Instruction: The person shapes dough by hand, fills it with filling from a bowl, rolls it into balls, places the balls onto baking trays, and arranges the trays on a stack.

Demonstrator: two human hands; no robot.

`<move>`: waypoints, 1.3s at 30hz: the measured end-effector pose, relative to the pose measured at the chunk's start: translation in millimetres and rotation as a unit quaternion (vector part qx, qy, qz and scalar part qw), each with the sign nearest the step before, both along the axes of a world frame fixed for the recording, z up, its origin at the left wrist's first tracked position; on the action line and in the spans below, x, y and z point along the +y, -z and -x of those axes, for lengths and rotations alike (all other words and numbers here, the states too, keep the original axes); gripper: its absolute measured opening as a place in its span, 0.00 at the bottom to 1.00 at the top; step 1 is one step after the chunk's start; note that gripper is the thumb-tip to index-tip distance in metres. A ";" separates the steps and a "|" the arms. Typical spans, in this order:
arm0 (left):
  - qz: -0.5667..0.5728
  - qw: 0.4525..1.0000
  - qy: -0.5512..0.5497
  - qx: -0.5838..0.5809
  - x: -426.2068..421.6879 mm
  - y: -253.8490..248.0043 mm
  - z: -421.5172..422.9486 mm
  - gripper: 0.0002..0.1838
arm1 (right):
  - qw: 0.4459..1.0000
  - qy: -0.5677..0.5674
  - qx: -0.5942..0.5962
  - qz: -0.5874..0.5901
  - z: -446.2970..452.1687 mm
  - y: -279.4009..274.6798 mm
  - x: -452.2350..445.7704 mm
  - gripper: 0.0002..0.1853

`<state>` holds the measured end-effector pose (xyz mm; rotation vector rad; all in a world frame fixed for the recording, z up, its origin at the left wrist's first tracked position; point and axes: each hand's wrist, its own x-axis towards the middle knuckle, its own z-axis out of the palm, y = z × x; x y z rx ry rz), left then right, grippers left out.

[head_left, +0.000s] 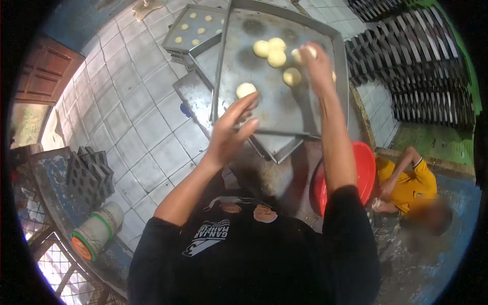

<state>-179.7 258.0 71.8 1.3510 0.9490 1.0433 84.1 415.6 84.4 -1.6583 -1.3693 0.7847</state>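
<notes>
A large metal baking tray lies in front of me with several pale yellow dough balls on it. My right hand is over the tray's far right part, its fingers closed around a dough ball. Beside it rests a single dough ball, and a cluster of dough balls touches together farther left. Near the tray's left side my left hand is open, thumb apart from the fingers. Its fingertips are close to another dough ball; whether they touch it I cannot tell.
More trays lie beneath the large one, and a smaller tray at the upper left bears several dough balls. A red basin stands at the right, near a person in a yellow shirt. Stacked dark molds fill the upper right. A bucket is lower left.
</notes>
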 end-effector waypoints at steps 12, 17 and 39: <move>0.013 0.984 -0.127 0.121 28.1 9.8 108.4 0.28 | 0.891 -0.169 -0.382 -0.176 -25.5 132.9 174.5 0.26; -0.004 0.994 -0.076 0.083 46.2 0.9 91.4 0.27 | 0.869 -0.181 -0.448 -0.109 -37.7 132.0 177.6 0.32; 0.278 0.916 0.121 -0.261 -151.4 17.7 -112.0 0.20 | 0.977 0.091 -0.070 -0.177 44.6 -19.7 -372.3 0.18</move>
